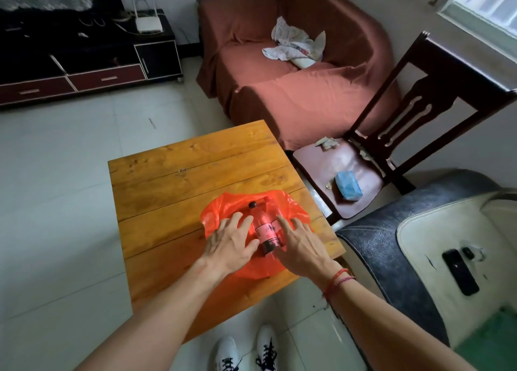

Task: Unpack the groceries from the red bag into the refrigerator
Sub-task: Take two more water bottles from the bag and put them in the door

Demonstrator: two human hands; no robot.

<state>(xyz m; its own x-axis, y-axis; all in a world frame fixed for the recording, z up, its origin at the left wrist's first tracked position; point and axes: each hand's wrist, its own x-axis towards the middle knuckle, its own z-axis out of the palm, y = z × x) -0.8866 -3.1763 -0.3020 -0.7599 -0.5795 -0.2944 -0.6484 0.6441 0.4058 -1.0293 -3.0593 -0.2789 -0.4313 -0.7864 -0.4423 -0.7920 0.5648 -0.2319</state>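
The head view looks down on a wooden desk (181, 180), and the red bag (212, 216) lies flattened on it, toward the desk's 5 o'clock corner. The bag's mouth is spread wide. In it lies a dark bottle (265, 232) with a pink label, its black cap pointing to 11 o'clock. A second bottle (275, 214) with a red cap lies touching it on the 2 o'clock side. The left grip (229, 244) rests at the dark bottle's 9 o'clock, fingers spread and nearly straight on the plastic, thumb reaching toward the bottle's base; it has hold of nothing. The right grip (299, 244) lies at 3 o'clock, fingers likewise splayed, forefinger against the second bottle, also closed round nothing. A chair (321, 161) with a blue tissue pack (348, 186) stands at the bag's 2 o'clock, and a covered sofa (279, 91) at 12. No refrigerator is in sight. By my reading the task has barely begun: the bag is opened, but both bottles are still inside it, so lifting them, carrying them and shelving them all remain.
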